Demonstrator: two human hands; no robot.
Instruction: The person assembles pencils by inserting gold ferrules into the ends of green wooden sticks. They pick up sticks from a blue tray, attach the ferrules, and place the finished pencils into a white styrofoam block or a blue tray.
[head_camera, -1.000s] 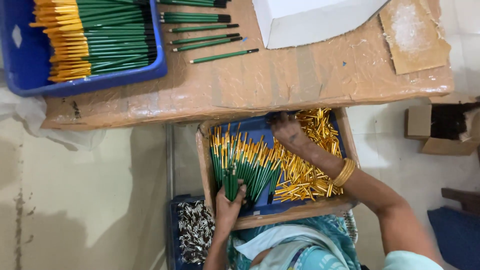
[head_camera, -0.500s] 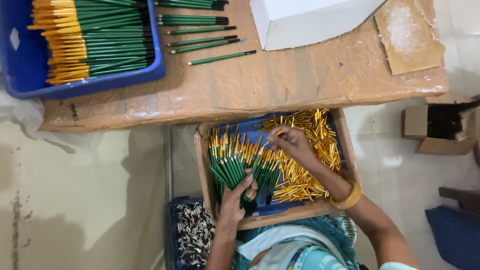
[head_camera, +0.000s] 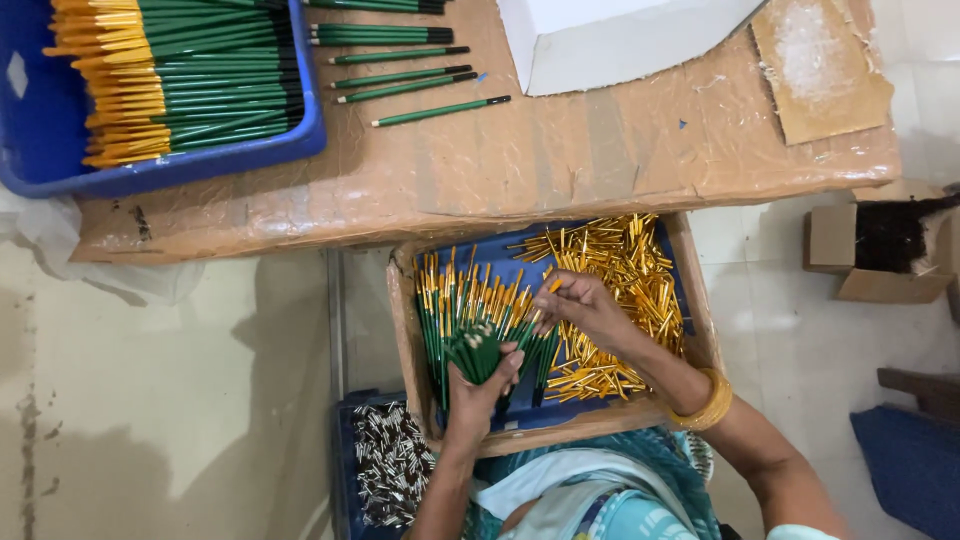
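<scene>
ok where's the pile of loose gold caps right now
In the head view, the gold caps fill the right half of the wooden tray on the lap, under the right hand, beside the green pencils.
</scene>
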